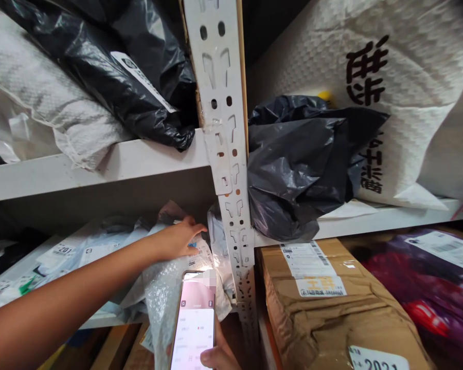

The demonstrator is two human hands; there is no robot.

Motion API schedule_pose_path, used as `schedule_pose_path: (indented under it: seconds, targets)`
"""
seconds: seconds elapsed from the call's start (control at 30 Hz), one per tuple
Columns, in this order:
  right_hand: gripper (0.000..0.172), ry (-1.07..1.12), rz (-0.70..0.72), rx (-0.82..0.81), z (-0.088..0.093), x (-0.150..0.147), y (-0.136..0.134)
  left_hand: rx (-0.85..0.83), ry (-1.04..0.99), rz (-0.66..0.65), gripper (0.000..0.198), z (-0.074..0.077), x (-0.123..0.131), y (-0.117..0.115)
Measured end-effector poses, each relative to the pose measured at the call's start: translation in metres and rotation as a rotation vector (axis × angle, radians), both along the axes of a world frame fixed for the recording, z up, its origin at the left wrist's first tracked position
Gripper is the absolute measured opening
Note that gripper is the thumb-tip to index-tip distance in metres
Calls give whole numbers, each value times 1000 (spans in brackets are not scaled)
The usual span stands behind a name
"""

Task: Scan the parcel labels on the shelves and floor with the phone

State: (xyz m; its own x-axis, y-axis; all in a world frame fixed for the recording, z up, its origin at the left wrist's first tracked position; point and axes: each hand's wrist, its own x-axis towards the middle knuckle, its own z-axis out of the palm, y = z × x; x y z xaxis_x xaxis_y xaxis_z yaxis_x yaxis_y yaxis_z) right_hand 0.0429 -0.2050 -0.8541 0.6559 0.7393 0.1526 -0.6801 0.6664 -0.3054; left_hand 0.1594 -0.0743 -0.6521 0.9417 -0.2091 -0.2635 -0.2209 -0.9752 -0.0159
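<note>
Phone [193, 331] faces a bagged parcel [158, 298] on a packed shelf

The left hand [181, 239] reaches in from the left, forearm slanting up across the lower shelf [104, 319]. Its fingers are partly spread and bent at the top of the clear, bubbly parcel, just beside a printed label [200, 257]. It touches the wrapping there; whether it pinches any of it I cannot tell.

The right hand [219, 354] is wrapped around the phone, thumb over the lower part of the lit screen. The phone stands upright in front of the parcel, hiding part of it, and a bright glow shows at its top edge, next to the label.

The parcel sits at the right end of the lower shelf, close to a white slotted post [231, 205]. More bags [100, 252] lie to its left, one marked 201.

Above, a black bag [150, 103] leans over a white sack [61, 103]. Right of the post, a dark grey bag [297, 174] rests against a big white sack with dark characters [412, 97]. Below are a creased brown carton [332, 318] labelled 2021 and a purple bag [428, 272].
</note>
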Motion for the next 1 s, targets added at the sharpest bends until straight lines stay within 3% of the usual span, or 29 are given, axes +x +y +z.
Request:
schedule_pose_path:
  seconds: [0.17, 0.47, 0.6, 0.77, 1.0]
  targets:
    - [92, 26, -8, 5, 1, -1, -1, -59, -13, -19, 32, -17, -8, 0]
    - [104, 62, -4, 16, -1, -2, 2, -250, 95, 0, 50, -9, 0, 7]
    - [107, 74, -8, 20, 4, -2, 0, -269, 55, 31, 44, -17, 3, 5]
    - [98, 2, 6, 7, 2, 0, -1, -287, 9, 55, 38, -28, 3, 6]
    - [98, 19, -1, 10, 4, 0, -4, -369, 12, 50, 35, -31, 3, 10]
